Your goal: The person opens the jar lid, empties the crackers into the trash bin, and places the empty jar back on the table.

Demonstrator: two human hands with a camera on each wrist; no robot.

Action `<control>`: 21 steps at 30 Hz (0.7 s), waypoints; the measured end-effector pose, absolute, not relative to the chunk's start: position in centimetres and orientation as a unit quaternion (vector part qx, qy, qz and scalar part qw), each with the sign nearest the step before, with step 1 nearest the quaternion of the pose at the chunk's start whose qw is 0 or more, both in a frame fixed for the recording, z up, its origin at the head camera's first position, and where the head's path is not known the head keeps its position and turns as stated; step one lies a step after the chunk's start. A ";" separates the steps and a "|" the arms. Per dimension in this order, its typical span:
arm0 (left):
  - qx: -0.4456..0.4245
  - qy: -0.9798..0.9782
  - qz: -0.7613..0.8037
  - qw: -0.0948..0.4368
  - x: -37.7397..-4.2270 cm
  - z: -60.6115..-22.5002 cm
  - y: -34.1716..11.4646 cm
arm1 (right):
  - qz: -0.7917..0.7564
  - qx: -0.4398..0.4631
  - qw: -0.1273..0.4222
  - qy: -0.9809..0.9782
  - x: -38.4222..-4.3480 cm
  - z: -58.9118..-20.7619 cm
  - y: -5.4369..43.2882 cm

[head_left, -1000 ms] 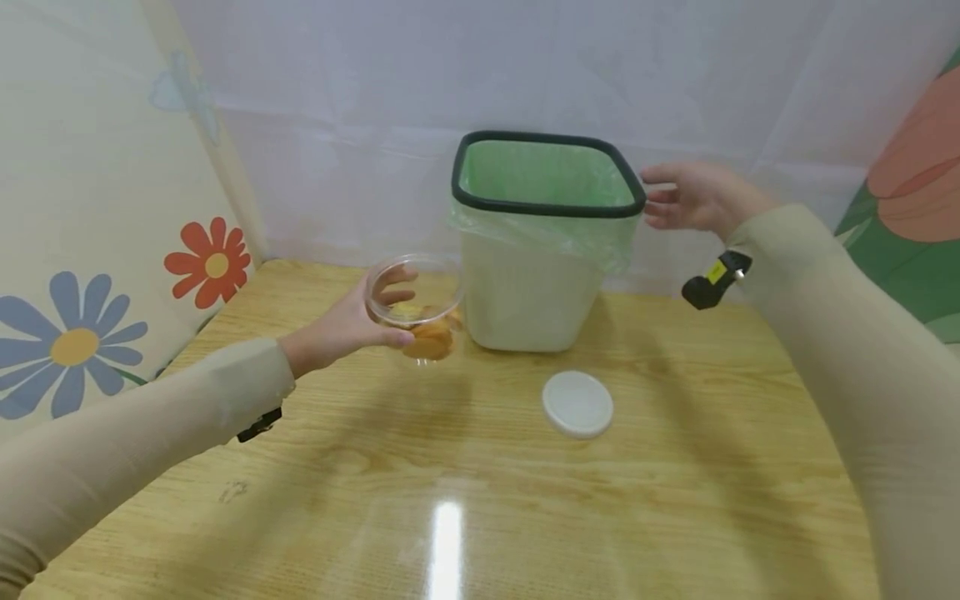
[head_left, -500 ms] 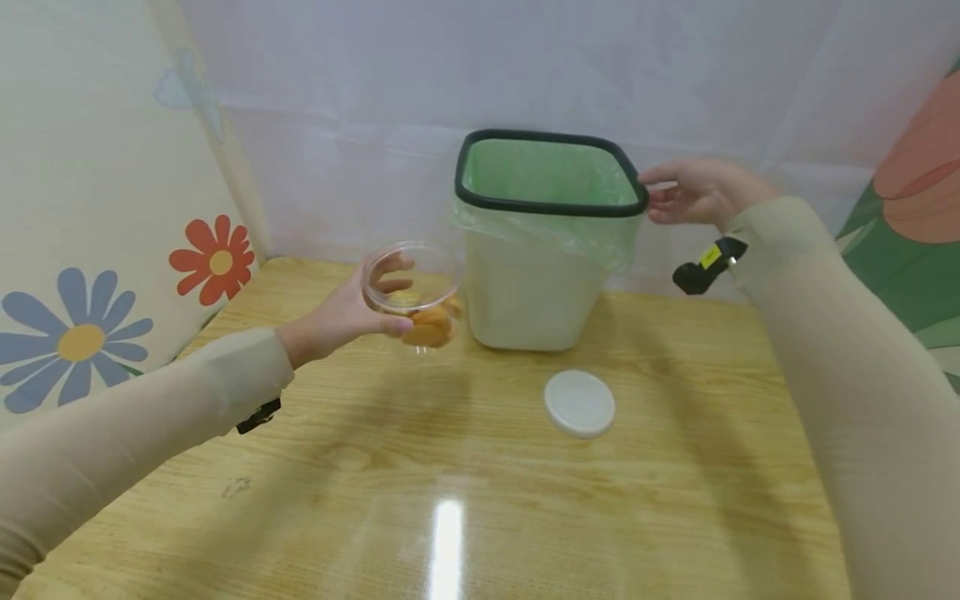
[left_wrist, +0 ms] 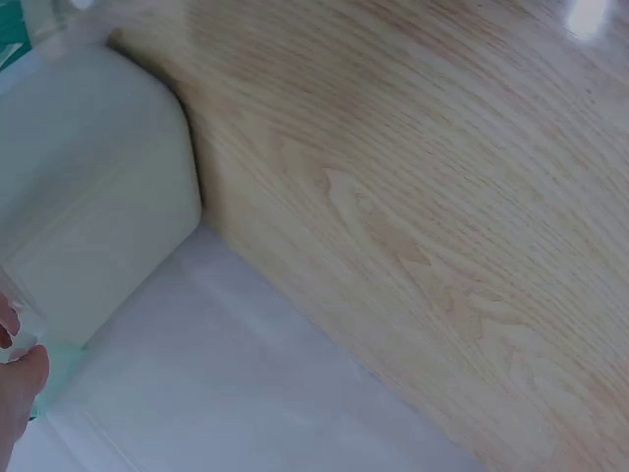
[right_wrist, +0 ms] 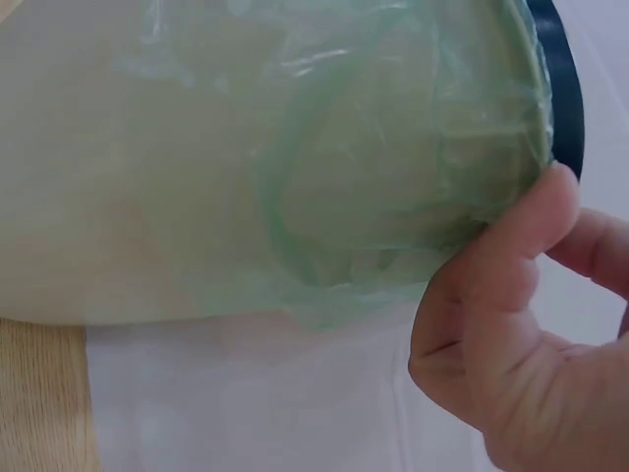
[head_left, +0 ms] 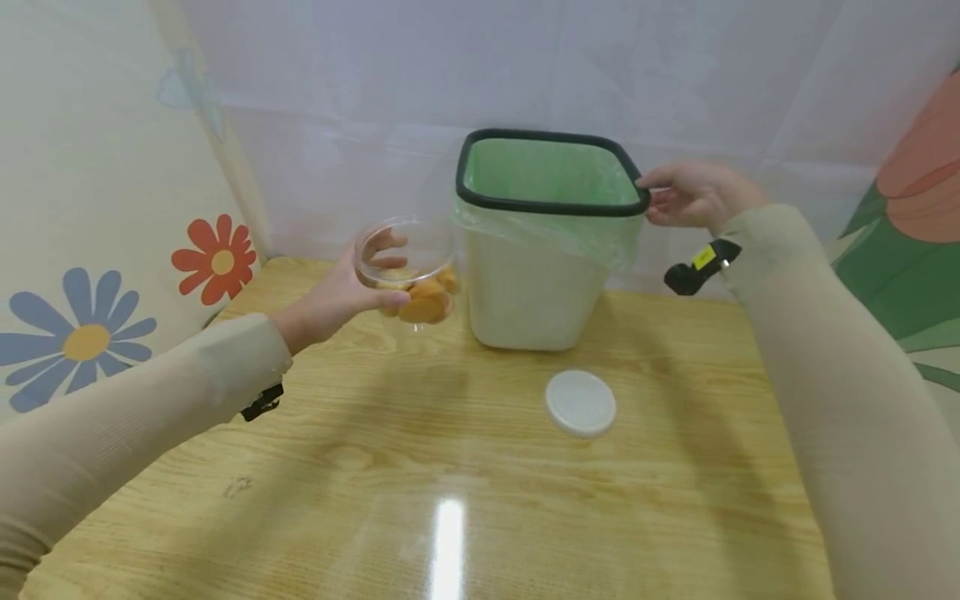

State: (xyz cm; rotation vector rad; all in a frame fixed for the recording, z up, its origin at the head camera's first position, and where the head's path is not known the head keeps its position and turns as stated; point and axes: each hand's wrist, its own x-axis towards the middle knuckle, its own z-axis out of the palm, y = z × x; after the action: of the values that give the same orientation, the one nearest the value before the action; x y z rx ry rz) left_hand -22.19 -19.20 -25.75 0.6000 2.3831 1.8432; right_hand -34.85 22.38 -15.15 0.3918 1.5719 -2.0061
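In the head view my left hand [head_left: 333, 296] grips a clear round plastic jar [head_left: 422, 280] from its left side, thumb in front and fingers behind. The jar is uncovered, raised above the table and tilted, with several round orange-yellow pieces like cookies [head_left: 425, 303] low inside. Just right of it stands a pale trash bin [head_left: 525, 292] with a black rim [head_left: 551, 207] and a green plastic liner [head_left: 547, 167]. My right hand [head_left: 697, 193] pinches the bin's right rim; in the right wrist view the thumb [right_wrist: 550, 197] presses at the liner's edge.
A white round lid [head_left: 581, 403] lies flat on the wooden table [head_left: 360, 508] in front of the bin. Behind the bin hangs a pale cloth [head_left: 360, 100]. Flower-printed panels [head_left: 82, 200] flank the table.
My left hand has lifted the jar a little, and the pieces in it show more clearly. My right hand has closed in on the bin's right rim from just beside it.
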 end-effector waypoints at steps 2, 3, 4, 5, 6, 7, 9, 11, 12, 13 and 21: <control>0.191 0.778 0.598 0.019 -22.3 -25.5 -19.2 | -0.749 0.147 0.276 0.583 -34.8 -15.2 22.3; 0.189 0.779 0.598 0.011 -22.4 -25.4 -19.2 | -0.749 0.148 0.273 0.585 -34.8 -15.2 22.3; 0.187 0.780 0.597 0.003 -22.5 -25.3 -19.2 | -0.747 0.149 0.270 0.589 -34.8 -15.2 22.2; 0.184 0.782 0.596 -0.005 -22.5 -25.1 -19.3 | -0.746 0.150 0.267 0.591 -34.7 -15.1 22.2; 0.183 0.782 0.596 -0.010 -22.6 -24.9 -19.3 | -0.745 0.152 0.262 0.595 -34.7 -15.1 22.1; 0.181 0.780 0.599 -0.013 -22.7 -24.8 -19.3 | -0.743 0.153 0.259 0.598 -34.7 -15.1 22.1; 0.180 0.771 0.610 -0.019 -22.8 -24.5 -19.2 | -0.741 0.155 0.255 0.601 -34.6 -15.0 22.1; 0.181 0.761 0.623 -0.024 -22.9 -24.1 -19.1 | -0.742 0.157 0.255 0.599 -34.6 -15.1 22.1; 0.181 0.757 0.627 -0.028 -22.9 -24.0 -19.1 | -0.743 0.158 0.254 0.599 -34.5 -15.1 22.1; 0.181 0.754 0.631 -0.032 -23.0 -23.8 -19.1 | -0.743 0.158 0.256 0.598 -34.5 -15.1 22.1; 0.174 0.775 0.603 -0.069 -24.0 -22.5 -19.2 | -0.745 0.161 0.252 0.596 -34.4 -15.2 22.1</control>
State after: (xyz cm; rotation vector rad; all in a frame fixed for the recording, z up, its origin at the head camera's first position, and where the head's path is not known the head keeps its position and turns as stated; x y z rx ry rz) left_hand -24.02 -19.24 -22.48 0.5731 2.5495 1.9822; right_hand -34.40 22.15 -15.17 0.4392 1.6212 -2.0270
